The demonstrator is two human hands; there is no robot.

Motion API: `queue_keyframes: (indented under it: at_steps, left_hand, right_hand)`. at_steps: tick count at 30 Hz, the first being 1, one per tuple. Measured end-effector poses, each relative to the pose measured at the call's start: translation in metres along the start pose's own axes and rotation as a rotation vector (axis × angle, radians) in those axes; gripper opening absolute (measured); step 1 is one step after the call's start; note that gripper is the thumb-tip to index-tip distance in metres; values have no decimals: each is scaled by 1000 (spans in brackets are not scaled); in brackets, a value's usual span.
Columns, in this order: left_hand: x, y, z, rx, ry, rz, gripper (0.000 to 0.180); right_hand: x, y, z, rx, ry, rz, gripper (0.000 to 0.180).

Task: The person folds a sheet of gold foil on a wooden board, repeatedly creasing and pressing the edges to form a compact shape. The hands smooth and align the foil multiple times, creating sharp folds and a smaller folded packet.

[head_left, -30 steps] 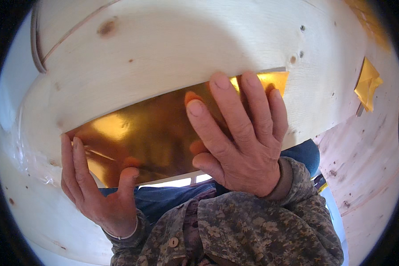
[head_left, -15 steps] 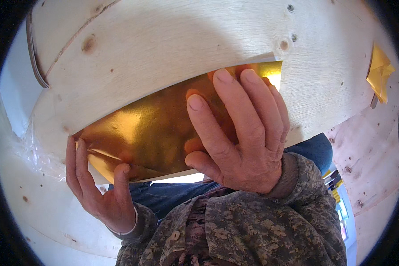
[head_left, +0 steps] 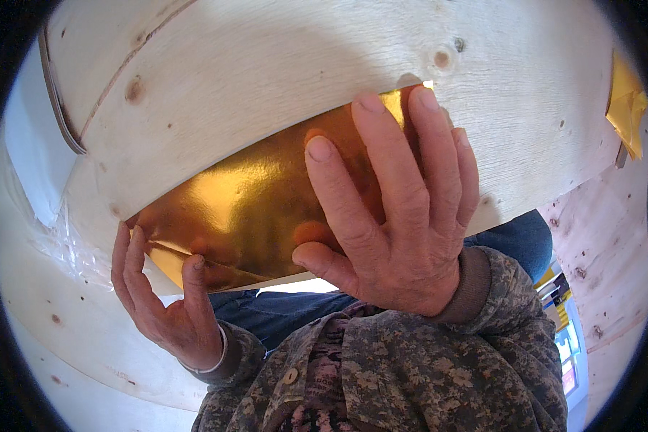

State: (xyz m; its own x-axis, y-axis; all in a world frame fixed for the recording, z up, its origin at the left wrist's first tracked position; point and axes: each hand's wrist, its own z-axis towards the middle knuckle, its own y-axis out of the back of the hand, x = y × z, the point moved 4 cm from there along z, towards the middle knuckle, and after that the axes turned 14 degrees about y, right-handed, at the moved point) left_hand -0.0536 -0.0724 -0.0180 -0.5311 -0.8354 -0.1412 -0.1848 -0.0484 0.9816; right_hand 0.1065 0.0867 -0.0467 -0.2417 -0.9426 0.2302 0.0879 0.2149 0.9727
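Observation:
A shiny gold foil sheet (head_left: 255,201) lies on the pale plywood table (head_left: 252,65) in front of me, slanting up toward the right. Its lower left corner shows creases and a folded-looking part. My right hand (head_left: 399,209) rests over the sheet's right part with fingers spread, the fingertips near its upper right corner. At the left end is my left hand (head_left: 169,302): its fingertips touch the left corner, and its thumb stands apart over the lower edge beside the creases. Both hands are open. The sheet's right part is partly hidden under my right hand.
Crumpled yellow-gold paper (head_left: 626,108) sits at the table's far right edge. At left are a white sheet (head_left: 36,151), a thin curved brown strip (head_left: 57,101) and clear plastic film (head_left: 75,241). My legs in blue jeans (head_left: 281,309) are below the table edge.
My right hand has shifted slightly toward the sheet's upper right corner, with its fingers spread wider. My left hand stays at the left corner. The whole view has shifted a little.

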Motion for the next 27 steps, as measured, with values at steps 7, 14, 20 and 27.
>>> queue_keyframes:
  at_steps: [7, 14, 20, 27]
  left_hand:
    - [-2, 0, 0, 4, -14, -19, 51]
    - [-1, 0, -1, 4, -11, -63, 53]
    - [-2, 0, 0, 9, 20, -88, 55]
    - [3, 13, -11, -15, -84, -141, 59]
  right_hand:
    - [-1, -3, 0, -15, 10, -20, 62]
    - [-2, -2, -1, -15, 4, -12, 63]
    - [-3, -4, -2, -37, -7, -8, 65]
    - [-6, -8, -4, -105, 51, -16, 71]
